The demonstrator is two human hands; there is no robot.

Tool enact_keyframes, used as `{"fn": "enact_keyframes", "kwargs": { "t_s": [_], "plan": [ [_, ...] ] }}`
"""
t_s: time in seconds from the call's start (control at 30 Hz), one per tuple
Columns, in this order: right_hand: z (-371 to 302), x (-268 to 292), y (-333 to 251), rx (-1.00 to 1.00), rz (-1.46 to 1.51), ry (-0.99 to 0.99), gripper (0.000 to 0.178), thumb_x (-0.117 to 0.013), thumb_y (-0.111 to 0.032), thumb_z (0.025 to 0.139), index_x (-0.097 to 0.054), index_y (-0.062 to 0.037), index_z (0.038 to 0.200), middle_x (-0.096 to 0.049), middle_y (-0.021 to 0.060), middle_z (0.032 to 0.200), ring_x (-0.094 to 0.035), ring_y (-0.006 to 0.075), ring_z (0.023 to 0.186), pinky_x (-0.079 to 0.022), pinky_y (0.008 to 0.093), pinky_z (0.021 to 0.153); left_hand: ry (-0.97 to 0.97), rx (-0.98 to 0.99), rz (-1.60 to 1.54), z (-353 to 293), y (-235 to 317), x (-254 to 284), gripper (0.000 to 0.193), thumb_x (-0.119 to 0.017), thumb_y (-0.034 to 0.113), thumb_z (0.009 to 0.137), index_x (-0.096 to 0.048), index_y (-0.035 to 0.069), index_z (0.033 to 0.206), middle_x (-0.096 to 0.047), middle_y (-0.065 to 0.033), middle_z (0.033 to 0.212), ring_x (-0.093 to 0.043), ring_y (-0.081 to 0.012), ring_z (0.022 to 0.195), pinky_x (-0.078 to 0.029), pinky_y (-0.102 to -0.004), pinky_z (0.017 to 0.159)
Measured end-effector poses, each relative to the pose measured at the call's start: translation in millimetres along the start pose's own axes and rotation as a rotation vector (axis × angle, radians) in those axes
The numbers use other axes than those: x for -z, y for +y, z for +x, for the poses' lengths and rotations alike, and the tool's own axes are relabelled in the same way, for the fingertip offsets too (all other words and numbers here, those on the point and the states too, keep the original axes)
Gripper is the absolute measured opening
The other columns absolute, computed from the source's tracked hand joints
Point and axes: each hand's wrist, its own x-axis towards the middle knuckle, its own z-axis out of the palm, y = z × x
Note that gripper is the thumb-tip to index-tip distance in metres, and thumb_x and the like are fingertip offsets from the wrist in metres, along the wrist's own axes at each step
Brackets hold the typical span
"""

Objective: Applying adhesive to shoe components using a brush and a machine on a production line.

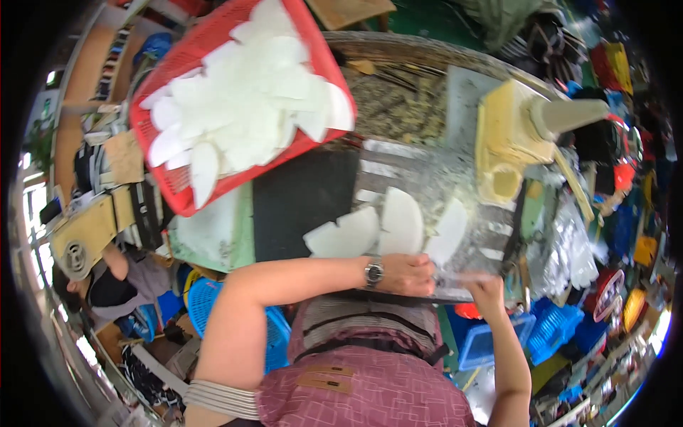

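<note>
At the table's near edge my left hand, with a watch on its wrist, has its fingers curled. It rests just below the white curved pieces; whatever is under or in its fingers is hidden. To its right my right hand is closed and slightly blurred, with its fingertips turned toward the left hand; what they pinch is too smeared to name. Beyond the hands lie flat white pieces with rounded edges: a notched one at left, an upright one in the middle and a narrower one at right.
A red plastic basket heaped with similar white pieces stands at the far left. A cream-coloured machine with a cone-shaped part is on the right. Blue crates sit below the table, and another person is at far left.
</note>
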Motion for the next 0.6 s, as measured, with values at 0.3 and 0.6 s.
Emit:
{"fn": "enact_keyframes", "kwargs": {
  "t_s": [0.3,0.6],
  "plan": [
    [-4.8,37.8,17.4,-0.097,0.809,0.621,0.011,-0.051,-0.009,0.081,-0.053,0.0008,0.085,-0.059,0.0087,0.072,-0.057,0.0139,0.063,-0.046,0.0245,0.062,0.168,0.591,0.641,-23.8,-18.6,216.0,0.019,-0.056,0.013,0.065,-0.055,0.008,0.083,-0.055,-0.005,0.083,-0.049,-0.0185,0.076,-0.039,-0.0315,0.07],
    [59.0,63.8,-24.7,-0.017,0.302,0.659,0.015,-0.051,-0.005,0.079,-0.057,0.003,0.09,-0.06,0.0066,0.077,-0.056,0.0113,0.071,-0.043,0.022,0.067,0.07,0.825,0.572,-22.8,-66.0,181.3,0.042,-0.066,0.015,0.059,-0.052,0.004,0.096,-0.05,-0.0093,0.093,-0.046,-0.0288,0.09,-0.036,-0.0393,0.077]
  ]
}}
